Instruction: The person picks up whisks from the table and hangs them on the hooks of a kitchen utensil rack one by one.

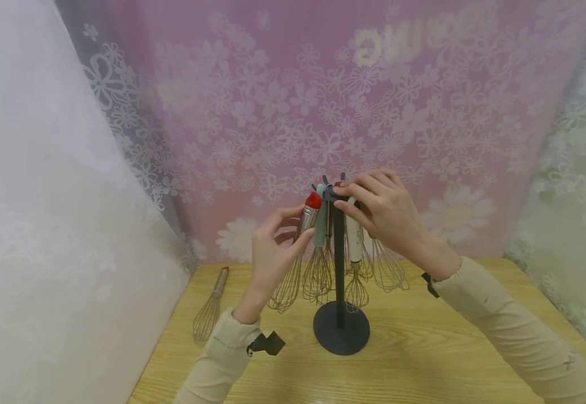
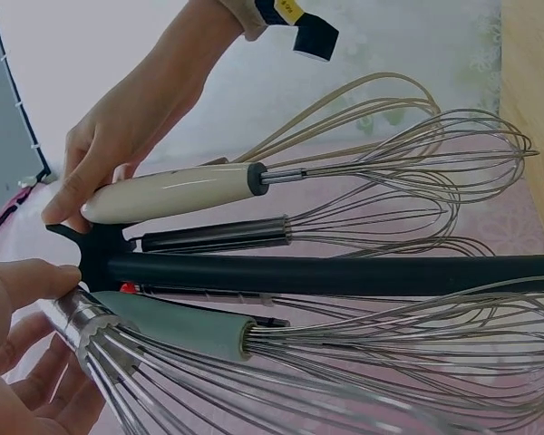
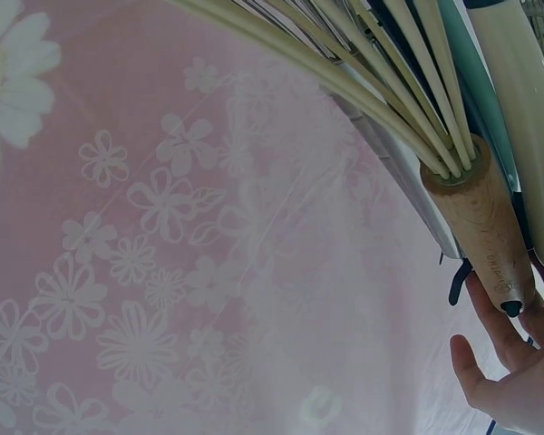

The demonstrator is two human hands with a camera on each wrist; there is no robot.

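Observation:
My left hand [image 1: 269, 252] grips the metal handle of a red-tipped wire whisk [image 1: 308, 217], tilted beside the left of a black whisk stand [image 1: 340, 269]. My right hand [image 1: 386, 210] holds the stand's hooked top, its fingertips close by the cream-handled whisk [image 2: 177, 192]. Several whisks hang around the post, among them a mint-green-handled whisk [image 2: 177, 324] and a black-handled whisk [image 2: 218, 234]. In the right wrist view a wooden-handled whisk [image 3: 480, 227] hangs in front of the right fingers. Whether the held whisk's tip touches a hook is hidden.
Another red-tipped whisk [image 1: 220, 283] lies on the wooden table [image 1: 414, 348], left of the stand. The stand's round black base [image 1: 340, 339] rests on the tabletop. A pink flowered curtain [image 1: 273, 112] hangs behind, with pale cloth [image 1: 71, 224] on the left.

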